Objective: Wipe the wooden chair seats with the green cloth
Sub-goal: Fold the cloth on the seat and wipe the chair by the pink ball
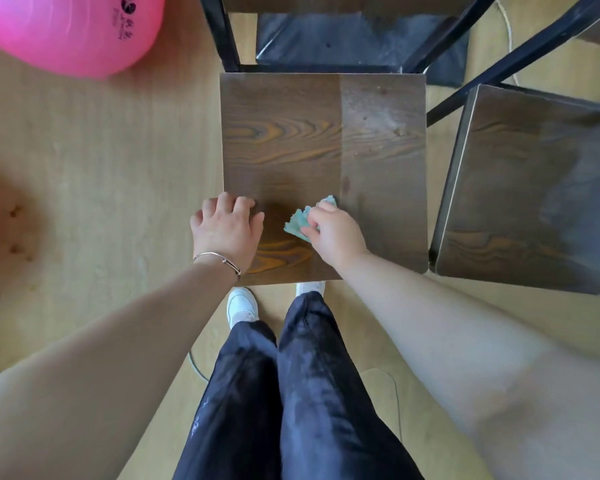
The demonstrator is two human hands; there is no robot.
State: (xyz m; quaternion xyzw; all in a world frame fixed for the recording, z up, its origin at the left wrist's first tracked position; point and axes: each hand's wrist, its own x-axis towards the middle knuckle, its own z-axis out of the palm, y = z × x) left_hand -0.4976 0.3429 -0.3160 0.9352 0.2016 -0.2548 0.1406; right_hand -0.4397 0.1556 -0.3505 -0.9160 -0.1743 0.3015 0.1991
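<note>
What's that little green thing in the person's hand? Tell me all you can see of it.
It is a small pale green cloth, soft-looking and crumpled, with an uneven edge. The right hand grips it in a bunch, hiding much of it, and holds it against the near part of the middle wooden chair seat. The left hand rests on the seat beside it, not touching the cloth.

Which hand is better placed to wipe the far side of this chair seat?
The right hand: it pinches the crumpled green cloth on the dark wooden chair seat. The left hand only rests on its near-left edge.
</note>
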